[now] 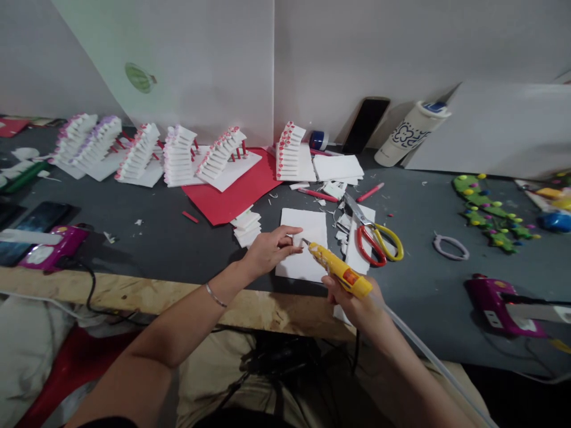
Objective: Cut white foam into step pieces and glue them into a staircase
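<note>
My right hand (pixel 352 297) is shut on a yellow hot glue gun (pixel 341 270), with a long translucent glue stick (pixel 428 356) trailing toward the lower right. The gun's metal nozzle sits just above a white foam sheet (pixel 301 252). My left hand (pixel 270 249) rests on the sheet's left part, fingers extended, holding nothing. A small stack of white foam pieces (pixel 246 229) lies just beyond my left wrist. Red-and-yellow-handled scissors (pixel 375 241) lie to the right of the gun.
White stepped foam models (pixel 178 156) with red pegs stand along the back of the dark grey mat (pixel 423 285), partly on red paper (pixel 227 193). Foam scraps, a phone (pixel 364 125), a white bottle (pixel 413 134), purple glue guns (pixel 502 306), and green decorated cutouts (pixel 491 214) surround the work area.
</note>
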Available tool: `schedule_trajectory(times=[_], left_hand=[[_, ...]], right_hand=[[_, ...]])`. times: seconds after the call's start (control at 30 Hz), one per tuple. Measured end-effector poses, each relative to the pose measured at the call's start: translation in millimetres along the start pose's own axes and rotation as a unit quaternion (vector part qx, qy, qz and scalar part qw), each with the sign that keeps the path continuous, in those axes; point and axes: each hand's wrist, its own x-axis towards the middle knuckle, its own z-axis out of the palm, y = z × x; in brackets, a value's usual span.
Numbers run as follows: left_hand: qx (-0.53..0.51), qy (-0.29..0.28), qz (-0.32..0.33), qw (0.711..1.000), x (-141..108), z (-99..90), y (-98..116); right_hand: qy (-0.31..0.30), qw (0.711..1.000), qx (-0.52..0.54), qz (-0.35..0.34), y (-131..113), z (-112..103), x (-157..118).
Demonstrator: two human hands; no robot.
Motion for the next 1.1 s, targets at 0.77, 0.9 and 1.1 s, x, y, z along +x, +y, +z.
schedule_trajectory(times=[0.77,0.9,1.1], left_hand=[[0.006,-0.033,-0.021,0.999,2.8,-2.1,2.3],[0.173,-0.086,0.04,0.98,4.3,4.0,1.8],[0.333,-0.164,0.041,0.928,0.6,10.1,1.2]], right_hand=[[0.066,0.967,0.234,0.074,28.5,-29.8,19.8],[0.096,0.924,0.352,0.115,27.4,-31.9,25.9],[0.079,0.914,0.375,0.132,34.6,-25.8,29.1]])
